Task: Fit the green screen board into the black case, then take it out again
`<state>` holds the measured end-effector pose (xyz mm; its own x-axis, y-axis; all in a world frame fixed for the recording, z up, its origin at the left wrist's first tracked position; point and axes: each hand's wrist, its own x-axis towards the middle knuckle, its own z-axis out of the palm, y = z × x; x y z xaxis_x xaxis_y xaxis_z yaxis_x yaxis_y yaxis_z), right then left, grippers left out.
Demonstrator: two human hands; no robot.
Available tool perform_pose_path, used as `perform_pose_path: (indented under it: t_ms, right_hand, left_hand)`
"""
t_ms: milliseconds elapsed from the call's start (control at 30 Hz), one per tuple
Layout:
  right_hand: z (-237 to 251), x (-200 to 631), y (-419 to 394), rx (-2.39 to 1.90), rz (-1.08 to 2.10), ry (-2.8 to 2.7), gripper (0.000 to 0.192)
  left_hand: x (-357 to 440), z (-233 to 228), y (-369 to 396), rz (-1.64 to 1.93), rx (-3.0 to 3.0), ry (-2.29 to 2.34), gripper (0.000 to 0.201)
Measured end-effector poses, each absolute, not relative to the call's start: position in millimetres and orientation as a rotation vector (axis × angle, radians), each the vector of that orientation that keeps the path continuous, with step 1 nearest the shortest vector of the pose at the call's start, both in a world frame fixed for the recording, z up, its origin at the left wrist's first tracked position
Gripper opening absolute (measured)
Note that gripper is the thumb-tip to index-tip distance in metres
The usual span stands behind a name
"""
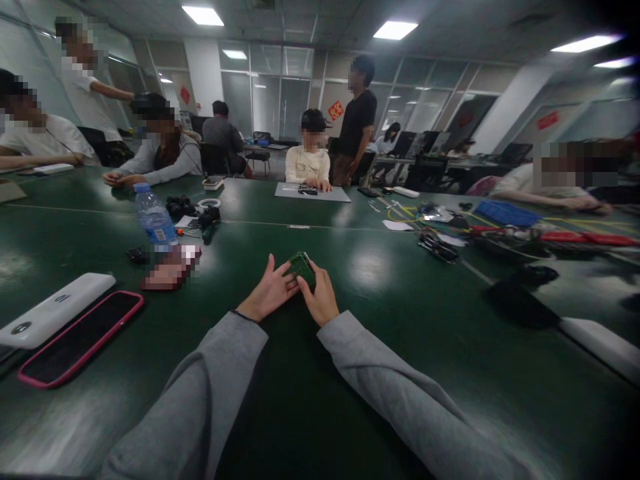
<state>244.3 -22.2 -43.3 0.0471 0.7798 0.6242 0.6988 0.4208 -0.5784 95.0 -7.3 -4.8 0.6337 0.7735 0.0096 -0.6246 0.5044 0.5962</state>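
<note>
A small green circuit board (301,266) is held tilted just above the dark green table (370,307). My right hand (321,293) grips its right side, with the thumb across its near face and the fingers along the far edge. On the other side, my left hand (267,288) has its palm turned up and its thumb stretched away. Its fingertips reach to the board's left edge, and whether they bear any of it I cannot tell. Both wrists come out of grey sleeves.
To the left lie a phone in a pink-red case (83,340), a white power bank (57,310) and a water bottle (155,217). Cables, tools and a blue tray (505,213) lie at the right. Across the table a person works on a grey mat (325,193); other people sit around.
</note>
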Motion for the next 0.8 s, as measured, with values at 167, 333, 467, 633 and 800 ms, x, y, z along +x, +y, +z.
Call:
perform_pose_path:
  t_ms: [167,333,467,633,800]
  right_hand:
    - [-46,256,-14,-1.364,0.091,-1.598,0.045]
    - [-43,274,-10,-1.406,0.187,-1.524,0.036]
    - [-43,308,-9,-1.490,0.145,-1.529,0.044]
    - [-36,417,-16,-1.766,-0.011,-1.393,0.053]
    - [-17,572,-34,-2.068,-0.269,-1.044,0.054]
  left_hand:
    - [100,-5,-13,0.799,0.659,0.252,0.063]
    - [100,-11,-12,0.742,0.702,0.319,0.068]
    - [96,-12,-11,0.736,0.721,0.388,0.073]
    - [91,-11,-7,0.781,0.683,0.436,0.068]
    - [90,-12,-3,0.855,0.685,0.427,0.066]
